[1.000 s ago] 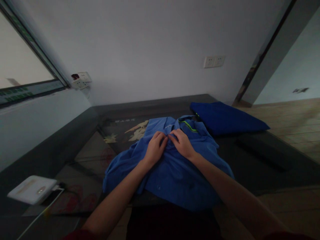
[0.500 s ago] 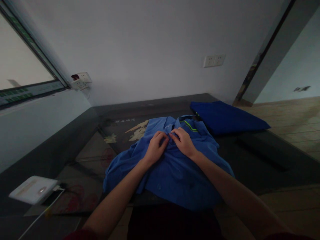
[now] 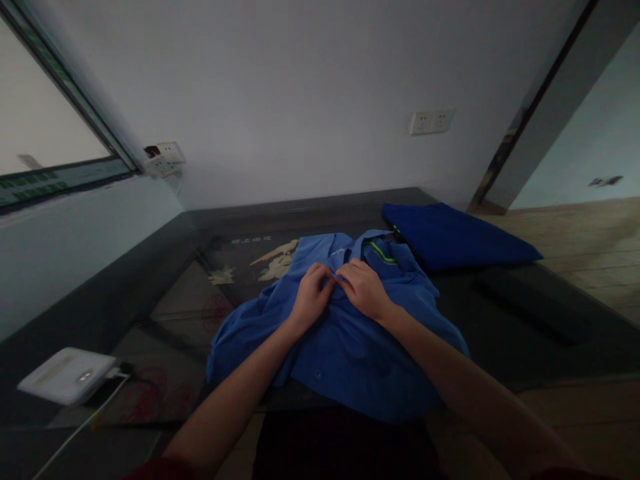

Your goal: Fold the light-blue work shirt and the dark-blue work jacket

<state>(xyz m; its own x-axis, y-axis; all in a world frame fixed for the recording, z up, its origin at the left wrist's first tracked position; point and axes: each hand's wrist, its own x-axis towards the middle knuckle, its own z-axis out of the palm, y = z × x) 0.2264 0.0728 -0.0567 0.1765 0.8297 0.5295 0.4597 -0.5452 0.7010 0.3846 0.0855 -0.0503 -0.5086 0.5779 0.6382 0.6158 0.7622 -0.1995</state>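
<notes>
And now the blue shirt (image 3: 345, 353) is spread on the dark table (image 3: 300, 212), directly beneath left hand (image 3: 313, 293) and right hand (image 3: 367, 290); its front is pinched by both, fingers curled nearly closed, fingertips almost meeting.

The shirt (image 3: 345, 343) before me is mid blue, with a bright yellow-green stripe (image 3: 381, 253) near its collar, while the other cloth (image 3: 450, 237) is a deeper royal blue and my sleeves (image 3: 165, 469) are dark red. My worktop (image 3: 300, 212) is blackish grey, patterned with a cream print (image 3: 278, 260), pale lettering (image 3: 251, 239) and reddish patches (image 3: 150, 393). I also see a white box (image 3: 67, 375) with a whitish cable (image 3: 75, 432), a plain grey wall (image 3: 300, 100), white sockets (image 3: 433, 121) and a light brown floor (image 3: 590, 247).
</notes>
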